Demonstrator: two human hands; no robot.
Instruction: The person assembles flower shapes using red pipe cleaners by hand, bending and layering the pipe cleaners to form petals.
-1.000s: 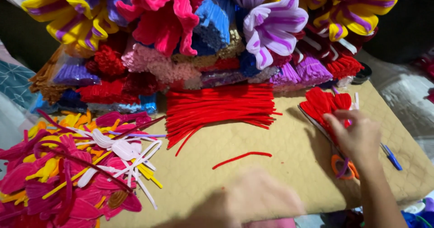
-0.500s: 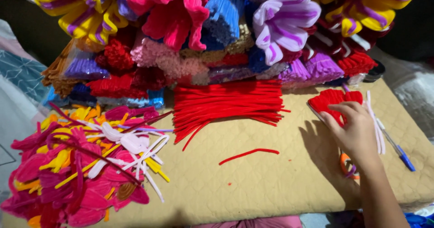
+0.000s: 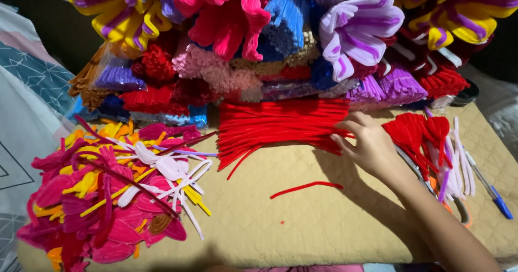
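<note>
My right hand (image 3: 366,142) reaches across the tan quilted mat (image 3: 302,223) and its fingertips rest on the right end of a bundle of straight red pipe cleaners (image 3: 275,124). The fingers are apart and hold nothing that I can see. One loose red pipe cleaner (image 3: 305,188) lies bent on the mat just below the hand. To the right of the wrist lie folded red pipe-cleaner petals (image 3: 418,134). My left hand is out of view.
A heap of pink, yellow and white pipe-cleaner shapes (image 3: 113,191) fills the left. Finished pipe-cleaner flowers (image 3: 356,29) and packs of coloured pipe cleaners (image 3: 216,78) line the back. Scissors (image 3: 458,210), white strands (image 3: 458,159) and a blue pen (image 3: 493,194) lie at right.
My right hand has moved left from the red petals and scissors to the red pipe-cleaner bundle. The blurred shape at the bottom edge is gone.
</note>
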